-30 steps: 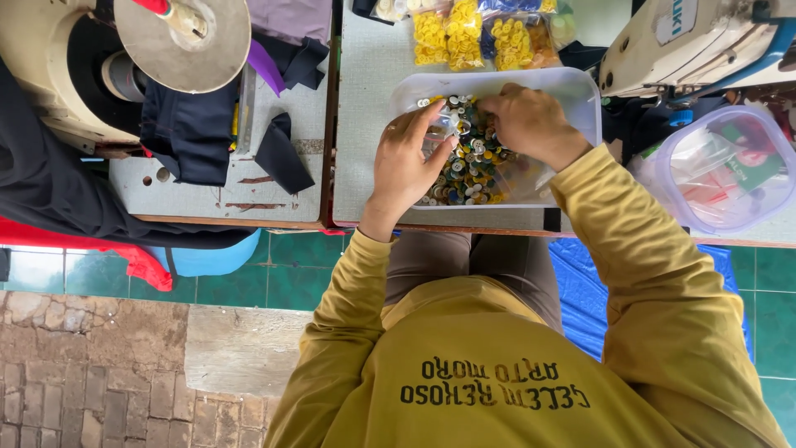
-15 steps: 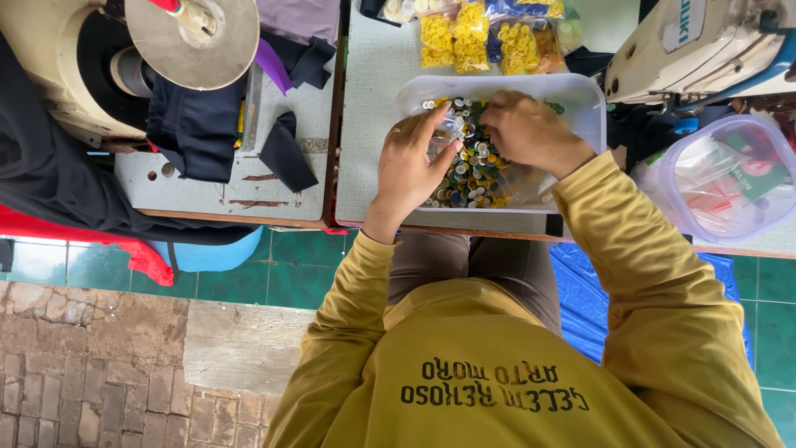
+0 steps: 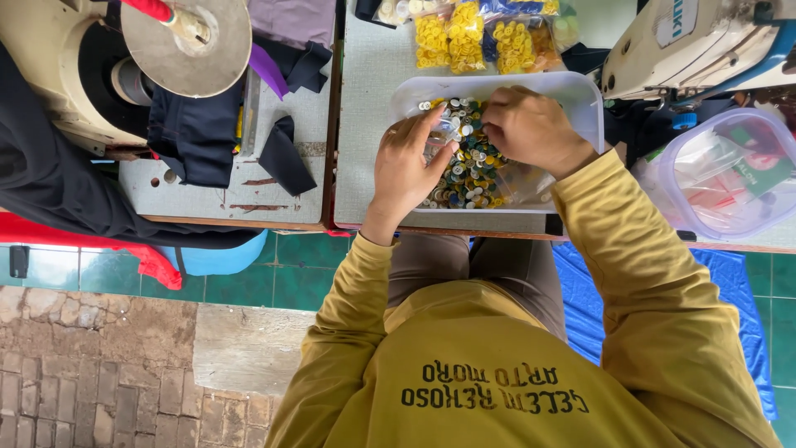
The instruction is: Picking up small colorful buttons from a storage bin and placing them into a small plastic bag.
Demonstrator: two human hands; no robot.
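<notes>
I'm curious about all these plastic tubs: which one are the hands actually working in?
The white rectangular tub of mixed buttons, straight ahead. The left hand and right hand are both inside it. The round clear tub off to the right is untouched.

Work tables over a tiled and brick floor, seen from above in soft daylight.

Two grey tables are placed side by side: the left table point(image 3: 207, 195) has a worn, scratched top, and the right table point(image 3: 373, 124) is cleaner. Both are edged with brown wood. A cream sewing machine point(image 3: 696, 41) is seen at the upper right corner. The floor below is covered with green tiles point(image 3: 282, 270), and lower down it is made of old reddish bricks point(image 3: 91, 382) beside a grey concrete slab point(image 3: 249, 348). A blue sheet point(image 3: 597, 307) is spread on the floor at the right. No hard shadows are cast.
</notes>
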